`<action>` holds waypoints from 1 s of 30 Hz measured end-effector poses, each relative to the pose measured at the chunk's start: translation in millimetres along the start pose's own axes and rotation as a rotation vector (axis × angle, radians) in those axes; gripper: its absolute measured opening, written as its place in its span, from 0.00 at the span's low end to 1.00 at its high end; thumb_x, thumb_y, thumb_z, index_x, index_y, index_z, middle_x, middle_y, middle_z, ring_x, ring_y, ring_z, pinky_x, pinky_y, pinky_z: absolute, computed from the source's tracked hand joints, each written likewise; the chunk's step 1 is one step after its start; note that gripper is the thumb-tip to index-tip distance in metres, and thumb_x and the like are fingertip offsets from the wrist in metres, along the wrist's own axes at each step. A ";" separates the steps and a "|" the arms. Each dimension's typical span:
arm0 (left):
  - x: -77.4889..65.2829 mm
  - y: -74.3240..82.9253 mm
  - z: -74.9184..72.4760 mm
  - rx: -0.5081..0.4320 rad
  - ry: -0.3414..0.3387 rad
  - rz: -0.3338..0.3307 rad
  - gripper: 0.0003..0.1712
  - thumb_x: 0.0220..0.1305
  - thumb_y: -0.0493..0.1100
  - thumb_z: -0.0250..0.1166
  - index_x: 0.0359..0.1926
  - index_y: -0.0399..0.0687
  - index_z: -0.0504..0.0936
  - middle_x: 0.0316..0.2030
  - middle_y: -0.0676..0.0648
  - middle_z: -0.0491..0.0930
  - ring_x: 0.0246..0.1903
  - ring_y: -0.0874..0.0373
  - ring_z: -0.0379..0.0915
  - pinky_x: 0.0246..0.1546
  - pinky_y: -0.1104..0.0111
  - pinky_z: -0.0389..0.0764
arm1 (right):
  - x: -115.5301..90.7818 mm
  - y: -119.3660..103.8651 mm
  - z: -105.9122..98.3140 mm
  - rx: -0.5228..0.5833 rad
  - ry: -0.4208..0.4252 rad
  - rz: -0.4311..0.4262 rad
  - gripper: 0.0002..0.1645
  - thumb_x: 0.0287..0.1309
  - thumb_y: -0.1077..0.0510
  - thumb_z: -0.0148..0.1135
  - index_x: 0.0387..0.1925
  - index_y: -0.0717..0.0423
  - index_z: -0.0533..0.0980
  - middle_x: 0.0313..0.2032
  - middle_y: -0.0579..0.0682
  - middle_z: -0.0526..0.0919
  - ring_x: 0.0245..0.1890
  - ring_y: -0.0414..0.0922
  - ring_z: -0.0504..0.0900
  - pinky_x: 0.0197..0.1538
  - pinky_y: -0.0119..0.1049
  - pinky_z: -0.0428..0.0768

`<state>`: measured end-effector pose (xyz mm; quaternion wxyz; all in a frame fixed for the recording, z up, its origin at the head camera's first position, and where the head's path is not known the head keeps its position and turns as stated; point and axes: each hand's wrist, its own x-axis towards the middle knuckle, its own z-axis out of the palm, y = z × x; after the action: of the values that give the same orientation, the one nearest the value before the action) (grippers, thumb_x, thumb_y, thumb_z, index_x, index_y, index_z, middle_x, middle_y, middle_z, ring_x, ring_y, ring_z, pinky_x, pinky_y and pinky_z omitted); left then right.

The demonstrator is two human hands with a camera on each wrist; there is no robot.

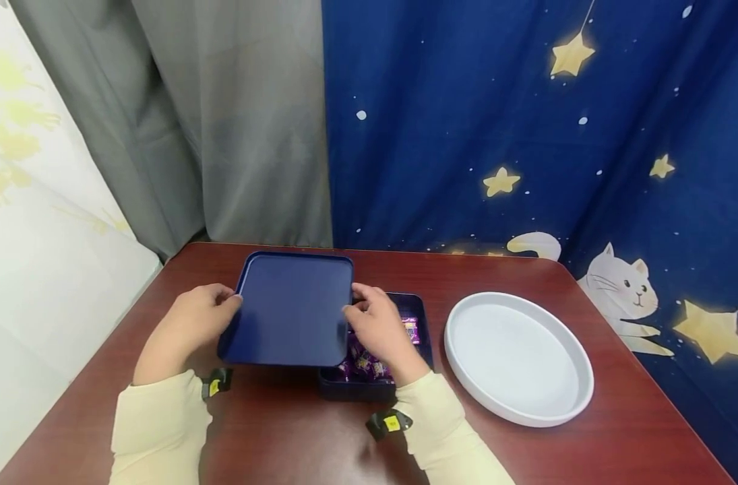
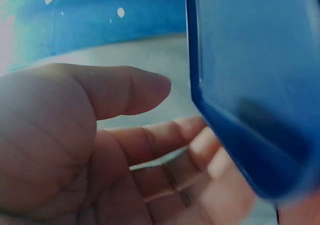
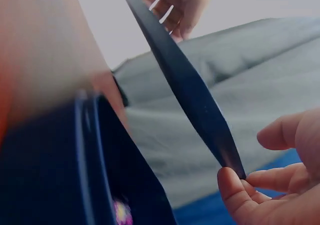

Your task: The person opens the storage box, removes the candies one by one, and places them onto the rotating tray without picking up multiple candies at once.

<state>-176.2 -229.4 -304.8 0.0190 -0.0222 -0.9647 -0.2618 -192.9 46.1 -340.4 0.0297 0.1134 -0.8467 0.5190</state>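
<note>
A navy-blue square lid point(image 1: 292, 310) is held up at a tilt, covering the left part of a navy box point(image 1: 356, 391). Purple-wrapped sweets point(image 1: 369, 367) show inside the box. At the lid's right edge, my right hand point(image 1: 377, 327) holds it with the fingertips; in the right wrist view the fingertips point(image 3: 230, 180) meet the lid's end. My left hand point(image 1: 193, 320) is at the left edge. In the left wrist view its thumb point(image 2: 145, 92) stands apart from the lid point(image 2: 250, 75), while the other fingers reach the lid's corner, partly hidden.
To the right of the box stands a round white tray point(image 1: 520, 357) with a low rim. All of it is on a reddish-brown table point(image 1: 271, 431). Grey and blue curtains point(image 1: 441, 135) hang behind the table, and a white cloth point(image 1: 47, 269) hangs at the left.
</note>
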 end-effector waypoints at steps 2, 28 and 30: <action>-1.5 -8.4 -1.6 0.021 -0.026 -0.036 0.27 0.68 0.53 0.47 0.48 0.32 0.76 0.42 0.33 0.78 0.40 0.43 0.72 0.40 0.49 0.73 | 1.5 -3.5 10.2 0.007 -0.030 0.010 0.28 0.59 0.55 0.55 0.61 0.59 0.69 0.52 0.55 0.75 0.47 0.44 0.76 0.48 0.47 0.78; -1.4 -71.0 9.7 0.041 -0.192 -0.191 0.46 0.67 0.64 0.43 0.53 0.18 0.67 0.48 0.21 0.71 0.46 0.32 0.70 0.46 0.41 0.72 | -25.6 -16.8 99.5 0.017 -0.215 0.140 0.38 0.56 0.45 0.58 0.67 0.50 0.61 0.68 0.50 0.60 0.67 0.46 0.56 0.65 0.56 0.61; -0.9 -72.3 11.8 0.024 -0.195 -0.188 0.45 0.67 0.64 0.43 0.54 0.19 0.67 0.49 0.22 0.71 0.46 0.33 0.70 0.46 0.41 0.72 | -28.2 -16.2 103.1 0.011 -0.218 0.138 0.39 0.56 0.45 0.58 0.67 0.50 0.61 0.70 0.51 0.57 0.69 0.45 0.49 0.66 0.57 0.58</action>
<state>-179.5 -285.8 -351.5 -0.0992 0.0431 -0.9628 -0.2475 -154.9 -47.7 -378.4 -0.0990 0.1109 -0.8478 0.5090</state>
